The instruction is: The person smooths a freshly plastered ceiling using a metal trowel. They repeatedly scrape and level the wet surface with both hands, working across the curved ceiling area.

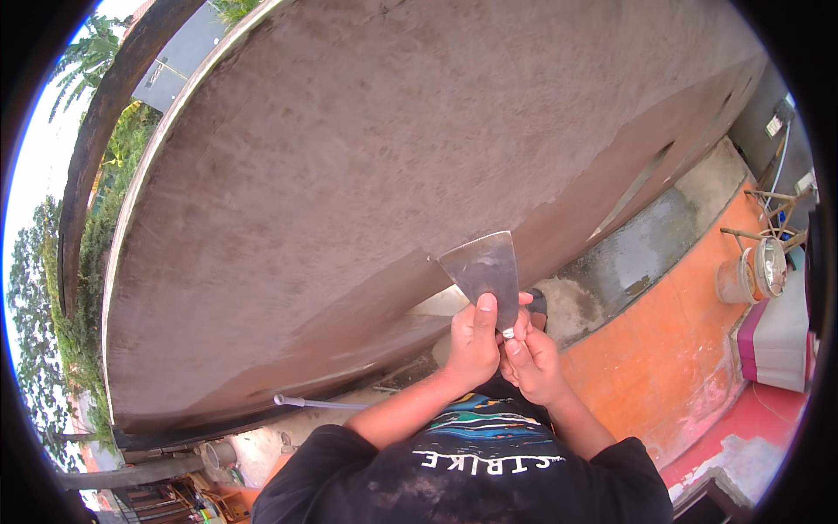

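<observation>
A putty knife (491, 269) with a wide, flared metal blade is held up in front of my chest, its broad edge pointing away from me. My left hand (472, 347) is closed on it, the thumb pressed flat on the lower blade. Fingers of my right hand (534, 362) are pinched together at the narrow end of the knife, around a small whitish bit that I cannot make out. The handle is mostly hidden by both hands. Beyond the blade stretches a large brown wall (349, 148), with a darker, smoother band along its lower side.
Wet concrete (642, 262) borders an orange surface (646, 349) on the right. Buckets (758, 271) stand at the far right near a white and magenta object (775, 345). A pale pipe (319, 403) lies left of my arm. A dark beam (87, 157) crosses the left side.
</observation>
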`<state>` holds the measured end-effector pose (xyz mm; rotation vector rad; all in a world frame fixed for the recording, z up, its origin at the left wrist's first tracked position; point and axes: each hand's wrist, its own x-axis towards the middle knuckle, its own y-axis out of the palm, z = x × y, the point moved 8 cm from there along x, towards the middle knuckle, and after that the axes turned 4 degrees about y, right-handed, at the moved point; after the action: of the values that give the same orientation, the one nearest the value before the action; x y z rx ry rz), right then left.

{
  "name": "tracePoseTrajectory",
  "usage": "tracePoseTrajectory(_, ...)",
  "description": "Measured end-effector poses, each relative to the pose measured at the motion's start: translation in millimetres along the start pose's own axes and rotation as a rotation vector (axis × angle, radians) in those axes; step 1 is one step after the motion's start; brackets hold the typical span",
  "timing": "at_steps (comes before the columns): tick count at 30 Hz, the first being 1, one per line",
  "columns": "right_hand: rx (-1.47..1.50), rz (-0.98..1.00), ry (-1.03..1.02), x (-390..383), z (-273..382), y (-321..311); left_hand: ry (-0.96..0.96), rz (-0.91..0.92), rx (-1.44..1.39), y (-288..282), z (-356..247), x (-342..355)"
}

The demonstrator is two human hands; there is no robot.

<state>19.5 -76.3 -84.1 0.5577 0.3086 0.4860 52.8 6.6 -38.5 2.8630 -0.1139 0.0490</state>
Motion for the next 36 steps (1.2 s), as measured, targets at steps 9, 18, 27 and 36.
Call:
tracePoseTrajectory(9,-0.03,-0.057,-0.018,-4,9,-3,-0.065,-0.01,0.02,3,1,-1)
tracePoseTrajectory(18,-0.123,-0.056,-0.042,-5,15,-2,-0.024,0.008,0.016,3,-4,-1)
tracePoseTrajectory(27,-0.083,-0.018,-0.068,-2,19,9,0.02,0.023,0.014,3,-17,0)
tracePoseTrajectory(36,0.013,-0.008,-0.05,-3,13,15,-0.002,-0.019,0.052,2,-15,-3)
